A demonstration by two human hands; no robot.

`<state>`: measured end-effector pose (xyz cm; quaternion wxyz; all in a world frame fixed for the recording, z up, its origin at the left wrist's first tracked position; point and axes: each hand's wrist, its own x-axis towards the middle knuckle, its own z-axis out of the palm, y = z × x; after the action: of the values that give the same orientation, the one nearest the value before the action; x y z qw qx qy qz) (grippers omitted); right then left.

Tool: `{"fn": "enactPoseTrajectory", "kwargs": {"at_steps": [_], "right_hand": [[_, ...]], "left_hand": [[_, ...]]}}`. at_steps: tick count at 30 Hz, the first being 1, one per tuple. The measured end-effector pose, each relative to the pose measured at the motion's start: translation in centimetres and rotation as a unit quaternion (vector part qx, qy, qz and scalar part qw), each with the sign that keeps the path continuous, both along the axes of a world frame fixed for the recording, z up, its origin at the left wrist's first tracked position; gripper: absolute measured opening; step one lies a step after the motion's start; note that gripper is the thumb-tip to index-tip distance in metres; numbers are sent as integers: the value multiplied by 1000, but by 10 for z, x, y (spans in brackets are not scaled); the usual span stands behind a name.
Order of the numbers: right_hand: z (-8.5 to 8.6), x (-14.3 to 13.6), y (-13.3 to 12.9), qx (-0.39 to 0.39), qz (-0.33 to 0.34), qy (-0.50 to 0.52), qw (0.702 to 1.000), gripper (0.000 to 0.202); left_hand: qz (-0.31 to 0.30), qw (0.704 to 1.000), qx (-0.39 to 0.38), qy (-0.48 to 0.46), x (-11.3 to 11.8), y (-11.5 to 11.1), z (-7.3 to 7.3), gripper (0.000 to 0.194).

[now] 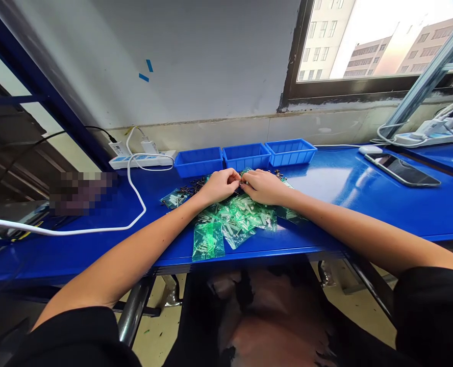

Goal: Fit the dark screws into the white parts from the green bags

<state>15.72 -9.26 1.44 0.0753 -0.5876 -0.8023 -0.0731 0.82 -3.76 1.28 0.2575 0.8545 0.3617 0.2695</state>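
My left hand [221,185] and my right hand [263,186] meet over a heap at the middle of the blue table. Both are closed in a pinch, fingertips close together; whatever lies between them is too small to make out. Under and in front of them spread several clear green plastic bags [245,214] with small pale pieces inside. One green bag [208,243] reaches down to the table's front edge. Small dark screw-like pieces [196,187] lie loose to the left of my left hand, and more show behind my right hand.
Three blue bins [198,162] stand in a row behind the heap. A white power strip [142,160] sits at the back left, its white cable [136,191] curving across the table. At right lie a phone [402,169] and a white mouse-like object [370,150]. A blurred patch covers something at left.
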Motion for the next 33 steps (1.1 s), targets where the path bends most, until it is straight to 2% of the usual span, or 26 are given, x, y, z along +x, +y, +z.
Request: {"fn": "enactPoseTrajectory", "kwargs": {"at_steps": [14, 33], "right_hand": [[-1, 0, 1, -3, -1, -7, 1000, 25], [-4, 1, 3, 9, -2, 13, 1000, 27]], "left_hand": [[-3, 1000, 2, 4, 0, -1, 1, 8], [28, 999, 22, -9, -1, -1, 3, 7]]}}
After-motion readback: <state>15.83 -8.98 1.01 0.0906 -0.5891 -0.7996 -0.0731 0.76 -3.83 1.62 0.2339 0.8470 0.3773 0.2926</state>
